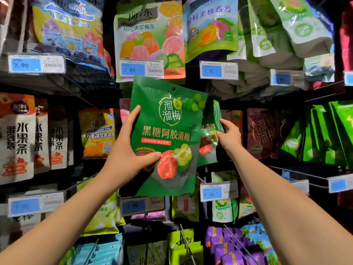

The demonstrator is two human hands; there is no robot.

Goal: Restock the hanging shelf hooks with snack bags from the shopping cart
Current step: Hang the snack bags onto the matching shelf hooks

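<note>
Our left hand [131, 150] grips a green snack bag [168, 129] by its left edge, thumb pressed on the front beside the printed fruit, the bag slightly tilted. Just right of those fingers [134, 116], our right hand [230, 135] pinches a second green bag [209, 129], partly hidden behind the first. Above our fingers sits a blue price tag [142, 70].

My left hand [129, 148]: bare, thumbnail short, seemingly unpainted.
My right hand [229, 137]: bare, slim fingers.
My forearms [76, 211]: bare to the frame's lower edge.
</note>
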